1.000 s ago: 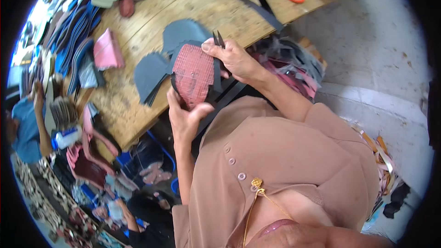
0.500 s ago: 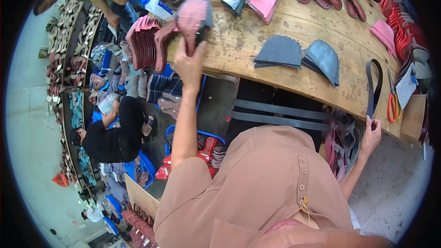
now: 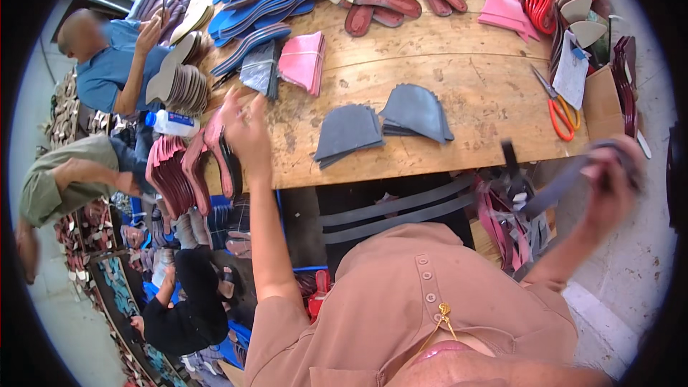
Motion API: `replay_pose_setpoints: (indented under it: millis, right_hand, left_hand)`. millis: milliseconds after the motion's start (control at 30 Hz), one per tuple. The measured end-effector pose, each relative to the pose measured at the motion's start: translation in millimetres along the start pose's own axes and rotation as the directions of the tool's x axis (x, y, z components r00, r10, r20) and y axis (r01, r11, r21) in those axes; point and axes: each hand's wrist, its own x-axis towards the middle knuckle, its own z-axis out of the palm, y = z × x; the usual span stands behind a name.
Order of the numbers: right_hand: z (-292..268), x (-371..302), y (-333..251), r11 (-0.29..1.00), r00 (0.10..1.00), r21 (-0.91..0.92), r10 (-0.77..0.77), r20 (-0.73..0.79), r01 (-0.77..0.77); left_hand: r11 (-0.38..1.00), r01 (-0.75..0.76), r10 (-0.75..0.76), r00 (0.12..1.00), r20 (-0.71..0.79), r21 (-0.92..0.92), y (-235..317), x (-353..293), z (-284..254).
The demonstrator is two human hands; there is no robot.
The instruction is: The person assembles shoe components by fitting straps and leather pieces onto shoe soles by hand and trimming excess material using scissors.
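My left hand (image 3: 247,136) is over the near left part of the table, fingers apart and slightly blurred, with nothing seen in them. Just left of it stand dark red and pink shoe insoles (image 3: 228,161), on edge beside a longer row of similar insoles (image 3: 166,179). At the right, beyond the table's near edge, my right hand (image 3: 613,179) grips a dark grey strip (image 3: 555,190), both smeared by motion. Between my hands lie two fanned stacks of grey cut pieces, a left one (image 3: 349,132) and a right one (image 3: 416,112).
Orange-handled scissors (image 3: 562,111) lie near the right edge of the wooden table (image 3: 459,64). Pink pieces (image 3: 301,61), blue insoles (image 3: 261,3) and red insoles (image 3: 387,3) lie farther back. A white bottle (image 3: 172,123) is at left. Several people (image 3: 115,64) are on that side.
My left hand has let go of the insole, now standing with the row at left. My right hand has moved right with the strip, away from the table. The whole view has shifted.
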Motion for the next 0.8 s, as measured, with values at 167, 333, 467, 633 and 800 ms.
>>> replay_pose_setpoints:
  millis: [167, 333, 467, 633, 800]
  right_hand:
    - [97, 23, 94, 0.839, 0.946, -0.451, -0.214, 0.245, 0.306]
    - [87, 0, 97, 0.961, 0.986, -0.243, 0.152, 0.071, -0.131]
    - [67, -14, 95, 0.871, 0.877, -0.099, 0.477, -0.056, -0.48]
    - [61, -15, 99, 0.915, 0.91, -0.014, 0.4, -0.104, -0.404]
    - [48, -11, 77, 0.923, 0.918, 0.002, 0.383, -0.102, -0.384]
  left_hand:
    - [0.694, 0.41, -0.249, 0.908, 0.337, -0.592, 67, 98, 132]
    - [0.663, 0.388, -0.181, 0.913, 0.366, -0.64, 49, 135, 213]
    - [0.56, 0.409, -0.148, 0.905, 0.398, -0.721, 41, 105, 234]
    - [0.467, 0.287, -0.154, 0.958, 0.243, -0.836, 61, 77, 231]
    - [0.257, 0.479, -0.196, 0.876, 0.44, -0.84, 77, 68, 204]
